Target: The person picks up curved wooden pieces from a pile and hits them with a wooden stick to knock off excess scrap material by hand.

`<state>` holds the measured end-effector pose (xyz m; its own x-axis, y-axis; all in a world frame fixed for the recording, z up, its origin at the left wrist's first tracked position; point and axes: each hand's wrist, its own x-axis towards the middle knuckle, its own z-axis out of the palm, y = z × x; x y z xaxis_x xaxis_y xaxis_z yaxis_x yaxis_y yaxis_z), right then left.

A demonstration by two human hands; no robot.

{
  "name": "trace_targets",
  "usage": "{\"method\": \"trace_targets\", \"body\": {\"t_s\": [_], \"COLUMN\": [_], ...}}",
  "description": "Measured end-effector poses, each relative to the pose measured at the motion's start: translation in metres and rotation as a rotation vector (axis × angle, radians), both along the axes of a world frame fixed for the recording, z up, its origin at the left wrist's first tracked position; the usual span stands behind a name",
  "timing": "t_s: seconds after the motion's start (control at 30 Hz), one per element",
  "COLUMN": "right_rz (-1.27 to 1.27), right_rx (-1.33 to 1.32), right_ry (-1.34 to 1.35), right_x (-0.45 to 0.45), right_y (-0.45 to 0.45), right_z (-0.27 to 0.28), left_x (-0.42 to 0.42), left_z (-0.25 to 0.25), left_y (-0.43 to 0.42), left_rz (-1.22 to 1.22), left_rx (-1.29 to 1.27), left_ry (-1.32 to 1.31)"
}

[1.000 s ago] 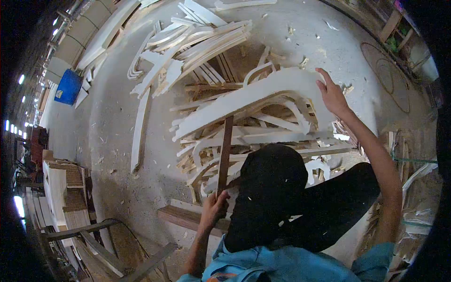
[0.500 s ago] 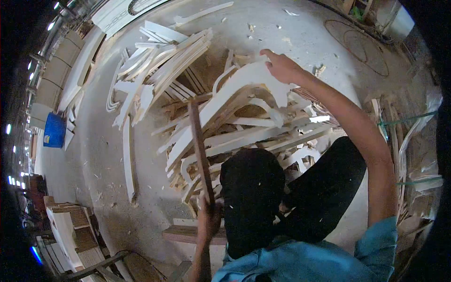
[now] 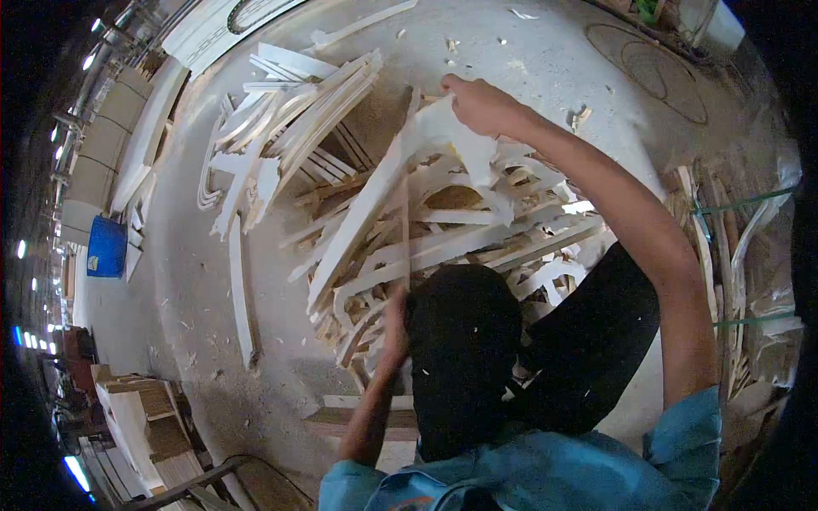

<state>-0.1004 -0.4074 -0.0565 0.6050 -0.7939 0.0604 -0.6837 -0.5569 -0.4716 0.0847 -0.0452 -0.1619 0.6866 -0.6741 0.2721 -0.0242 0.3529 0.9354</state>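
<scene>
My right hand (image 3: 482,106) is closed around the upper corner of a long, pale bent wooden board (image 3: 362,209), held tilted over a pile of scrap. My left hand (image 3: 394,330), smeared by motion beside my knee, is closed on the lower end of a thin wooden stick (image 3: 406,226). The stick stands nearly upright in view and crosses in front of the bent board; whether they touch I cannot tell. Under both lie jumbled curved wood offcuts (image 3: 452,247).
A second heap of pale strips (image 3: 298,128) lies at the upper left, with a single strip (image 3: 242,294) below it. A blue bin (image 3: 106,247) stands at the left. Strapped wood bundles (image 3: 728,255) line the right side. A low plank (image 3: 366,423) lies near my left forearm.
My left hand has moved up and slightly right, swinging the stick right across the bent board. My right hand has shifted left and slightly up, and the board is tilted more steeply.
</scene>
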Motion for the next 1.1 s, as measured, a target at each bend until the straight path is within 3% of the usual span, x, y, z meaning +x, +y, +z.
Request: {"method": "trace_targets", "body": {"t_s": [0.1,0.17,0.23,0.3,0.4,0.57,0.63,0.73,0.77,0.83,0.87,0.93,0.97,1.03,1.1], "right_rz": [-0.009,-0.011,0.000,0.024,0.032,-0.012,-0.049,-0.003,-0.003,-0.008,-0.014,0.003,0.003,-0.089,-0.069], "right_rx": [0.045,0.038,0.011,0.036,0.108,-0.016,-0.019,-0.015,-0.017,-0.008,-0.009,-0.045,-0.043,0.070,0.026], "right_ry": [0.051,0.102,0.133,0.049,-0.011,0.010,0.033,0.016,0.014,-0.037,-0.036,-0.070,-0.070,0.011,-0.016], "right_x": [-0.008,-0.010,-0.010,-0.011,-0.011,-0.020,-0.030,-0.029,-0.027,-0.027,-0.028,-0.025,-0.025,-0.027,-0.031], "right_y": [0.010,0.012,0.009,0.007,0.007,-0.010,-0.009,-0.009,-0.010,-0.013,-0.014,-0.009,0.000,0.013,-0.002], "right_z": [-0.005,-0.006,-0.010,-0.015,-0.006,0.000,-0.004,-0.003,-0.003,-0.006,-0.005,-0.001,0.005,0.025,0.006], "left_x": [-0.020,-0.015,-0.014,0.015,0.044,0.001,-0.001,0.005,0.014,0.014,0.016,0.015,0.010,-0.008,-0.009], "left_z": [-0.012,0.062,0.113,0.120,0.060,-0.003,0.042,0.090,0.096,0.097,0.054,-0.049,-0.088,-0.049,-0.005], "left_y": [-0.009,-0.012,-0.015,-0.009,0.004,0.020,0.012,0.012,0.007,-0.004,-0.012,-0.019,-0.014,-0.012,-0.018], "left_rz": [-0.405,-0.243,0.069,-0.010,-0.151,-0.465,-0.381,-0.140,-0.301,-0.201,0.154,0.503,0.233,-0.260,-0.351], "left_rx": [0.648,0.710,0.470,-0.152,-0.475,0.538,0.904,0.407,0.030,-0.203,-0.074,0.066,0.289,0.639,0.835], "left_ry": [-0.030,0.262,0.073,0.282,0.140,-0.026,0.064,0.210,0.555,0.228,0.152,0.071,0.147,0.067,0.148]}}
